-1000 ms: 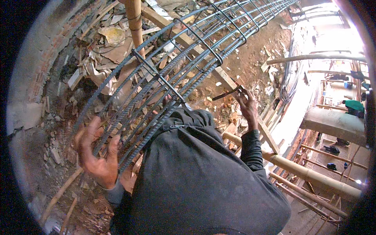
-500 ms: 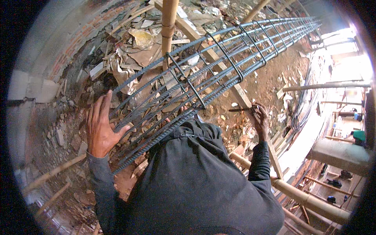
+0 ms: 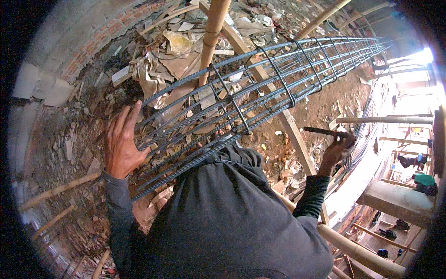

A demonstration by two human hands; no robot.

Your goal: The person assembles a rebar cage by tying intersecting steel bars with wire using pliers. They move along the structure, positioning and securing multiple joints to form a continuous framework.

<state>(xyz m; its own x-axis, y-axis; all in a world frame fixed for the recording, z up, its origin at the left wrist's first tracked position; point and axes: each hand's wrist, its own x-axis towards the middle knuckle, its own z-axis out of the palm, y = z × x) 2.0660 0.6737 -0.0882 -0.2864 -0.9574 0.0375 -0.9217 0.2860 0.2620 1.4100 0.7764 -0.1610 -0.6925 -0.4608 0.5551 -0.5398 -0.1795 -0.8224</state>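
Note:
A long rebar cage (image 3: 260, 85), ribbed steel bars tied inside square stirrups, runs from beside my left hand to the far right. My left hand (image 3: 123, 144) rests against the near bar ends, fingers stretched out and thumb apart along a bar. Off to the right of the cage, my right hand (image 3: 339, 149) is closed round one end of a slim dark metal tool (image 3: 320, 131). The tool's other end points left, free of the bars. What kind of tool it is cannot be made out.
An upright bamboo pole (image 3: 213, 39) stands behind the cage. A wooden plank (image 3: 297, 142) slants beneath it. Rubble and scraps cover the ground. A thick bamboo pole (image 3: 357, 249) crosses at lower right, near a concrete beam (image 3: 395, 202). A brick wall (image 3: 100, 39) rises at far left.
My right hand has moved right, away from the cage, carrying the dark tool. My left hand stays at the bar ends. The view has shifted slightly.

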